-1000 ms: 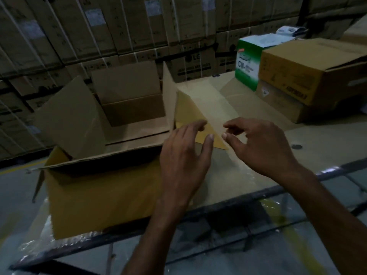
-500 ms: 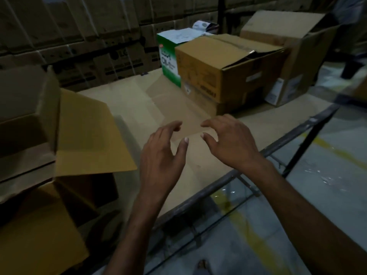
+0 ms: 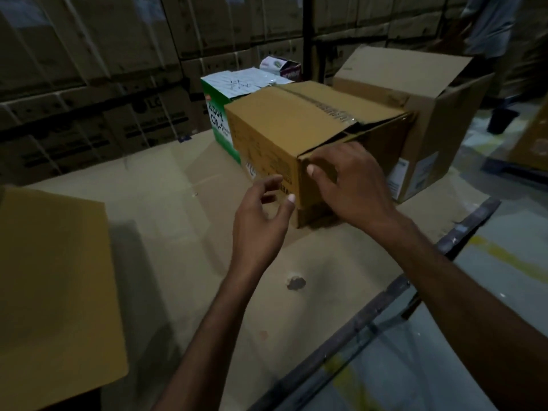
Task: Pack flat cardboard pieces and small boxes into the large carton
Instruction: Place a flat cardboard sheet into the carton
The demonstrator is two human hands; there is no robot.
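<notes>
Right hand (image 3: 350, 185) grips the box (image 3: 281, 129) corner, frame centre; left hand (image 3: 261, 215) spread, just short. Likely fetching it; next, left should clamp its side.

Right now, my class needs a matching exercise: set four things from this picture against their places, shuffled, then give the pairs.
1 right hand
2 left hand
3 green-and-white box
4 yellow carton flap

A far left edge of view
B holds the brown box's near top corner
C behind the brown box
D open, low beside the brown box

Pairs: 1-B, 2-D, 3-C, 4-A
</notes>
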